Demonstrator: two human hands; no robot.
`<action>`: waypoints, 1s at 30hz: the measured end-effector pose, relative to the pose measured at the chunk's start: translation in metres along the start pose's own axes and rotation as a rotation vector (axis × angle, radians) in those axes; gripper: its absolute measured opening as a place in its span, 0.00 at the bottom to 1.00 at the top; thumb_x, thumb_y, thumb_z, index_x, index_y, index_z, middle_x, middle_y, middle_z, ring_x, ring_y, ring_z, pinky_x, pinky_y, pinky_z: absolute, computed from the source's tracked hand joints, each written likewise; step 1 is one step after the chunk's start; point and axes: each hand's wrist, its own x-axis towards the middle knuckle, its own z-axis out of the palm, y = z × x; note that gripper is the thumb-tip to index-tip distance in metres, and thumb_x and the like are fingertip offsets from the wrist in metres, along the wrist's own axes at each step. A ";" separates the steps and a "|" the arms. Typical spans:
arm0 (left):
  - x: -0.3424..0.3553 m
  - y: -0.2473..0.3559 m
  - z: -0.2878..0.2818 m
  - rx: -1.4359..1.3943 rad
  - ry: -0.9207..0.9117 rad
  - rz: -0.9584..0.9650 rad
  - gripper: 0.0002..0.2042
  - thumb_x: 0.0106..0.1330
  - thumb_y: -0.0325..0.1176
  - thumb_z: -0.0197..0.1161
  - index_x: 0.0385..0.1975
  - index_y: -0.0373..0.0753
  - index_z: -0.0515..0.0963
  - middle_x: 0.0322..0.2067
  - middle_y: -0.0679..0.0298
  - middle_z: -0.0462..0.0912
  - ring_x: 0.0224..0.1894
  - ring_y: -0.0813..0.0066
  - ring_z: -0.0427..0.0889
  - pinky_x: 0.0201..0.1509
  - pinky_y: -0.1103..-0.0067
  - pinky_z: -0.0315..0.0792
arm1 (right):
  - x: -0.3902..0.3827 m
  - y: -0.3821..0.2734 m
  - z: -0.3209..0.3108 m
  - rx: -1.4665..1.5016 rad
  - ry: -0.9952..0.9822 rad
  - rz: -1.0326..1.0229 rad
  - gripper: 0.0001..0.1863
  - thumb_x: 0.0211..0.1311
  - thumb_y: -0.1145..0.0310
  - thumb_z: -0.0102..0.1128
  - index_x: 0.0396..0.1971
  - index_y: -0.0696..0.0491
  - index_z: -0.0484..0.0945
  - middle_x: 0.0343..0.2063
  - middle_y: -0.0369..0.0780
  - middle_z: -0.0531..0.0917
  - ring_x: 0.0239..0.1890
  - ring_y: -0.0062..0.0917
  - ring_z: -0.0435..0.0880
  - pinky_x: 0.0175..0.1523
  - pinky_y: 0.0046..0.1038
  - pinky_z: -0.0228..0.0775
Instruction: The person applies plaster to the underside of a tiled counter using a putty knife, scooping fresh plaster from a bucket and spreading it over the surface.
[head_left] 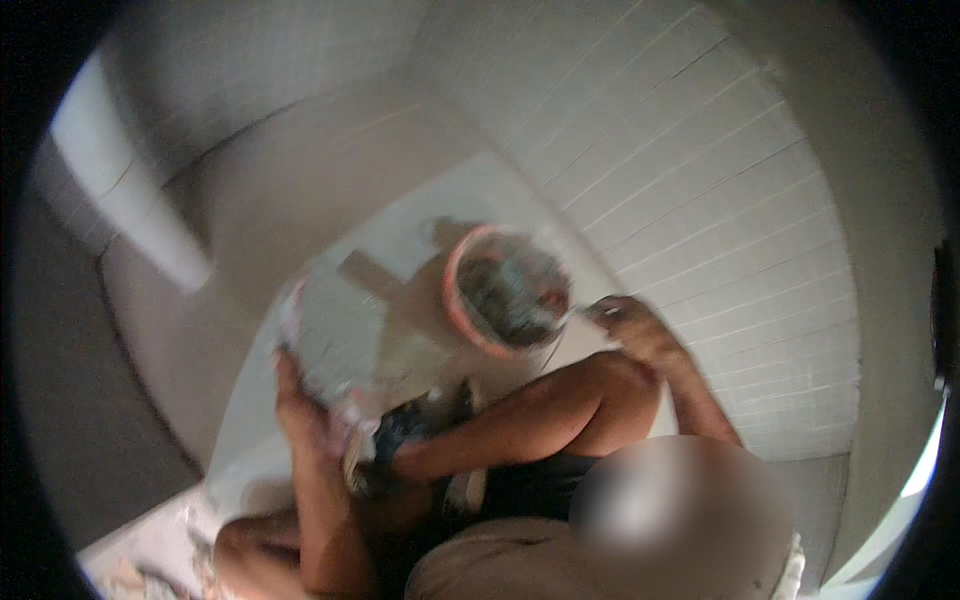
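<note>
My left hand (303, 410) grips the lower left side of a pale, flat tile-like piece (340, 325), which is tilted above the floor. Blur hides the exact edges of this piece. To its right stands a bucket (462, 318) with an orange-red rim, holding a wet-looking grey-green mass (510, 290). My right hand (635, 328) is closed at the bucket's right side, around a small hand tool (580, 312) whose pale end points toward the rim. Fingers and blur hide most of that tool.
My bent leg (530, 415) and sandalled foot (395, 435) lie just below the bucket. A tiled wall (700, 220) rises close on the right. A white column-like form (140, 200) stands at the far left. Debris (150, 570) lies at the lower left.
</note>
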 end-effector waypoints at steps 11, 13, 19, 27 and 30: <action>-0.006 -0.053 0.090 0.125 -0.290 -0.397 0.29 0.74 0.58 0.52 0.59 0.39 0.74 0.49 0.56 0.82 0.44 0.66 0.82 0.34 0.72 0.79 | -0.062 -0.006 -0.001 1.126 0.011 -0.256 0.21 0.67 0.67 0.62 0.55 0.61 0.74 0.29 0.37 0.80 0.24 0.19 0.75 0.27 0.20 0.65; -0.010 -0.059 0.105 0.124 -0.329 -0.434 0.27 0.74 0.56 0.52 0.57 0.37 0.76 0.48 0.54 0.83 0.44 0.61 0.83 0.41 0.67 0.81 | -0.064 -0.011 -0.003 1.051 -0.006 -0.299 0.24 0.66 0.70 0.61 0.60 0.62 0.73 0.29 0.37 0.80 0.24 0.17 0.74 0.28 0.19 0.63; -0.018 -0.042 0.127 0.047 -0.378 -0.315 0.26 0.75 0.53 0.52 0.58 0.34 0.74 0.53 0.49 0.81 0.51 0.54 0.83 0.54 0.59 0.79 | -0.070 0.013 -0.034 0.713 -0.051 -0.256 0.23 0.64 0.77 0.60 0.60 0.59 0.77 0.30 0.38 0.81 0.28 0.16 0.74 0.32 0.20 0.67; -0.039 -0.006 0.146 -0.038 -0.370 -0.265 0.25 0.76 0.49 0.49 0.60 0.33 0.71 0.53 0.47 0.81 0.51 0.52 0.84 0.56 0.57 0.79 | -0.066 0.004 -0.007 0.371 0.620 -0.488 0.17 0.56 0.84 0.64 0.46 0.57 0.74 0.34 0.36 0.79 0.35 0.18 0.74 0.43 0.24 0.71; -0.056 -0.013 0.158 0.024 -0.362 -0.271 0.24 0.76 0.48 0.50 0.59 0.33 0.72 0.51 0.47 0.82 0.49 0.53 0.84 0.52 0.58 0.81 | -0.051 -0.042 0.012 0.297 0.687 -0.570 0.21 0.56 0.80 0.65 0.50 0.59 0.73 0.40 0.48 0.80 0.42 0.37 0.81 0.48 0.36 0.74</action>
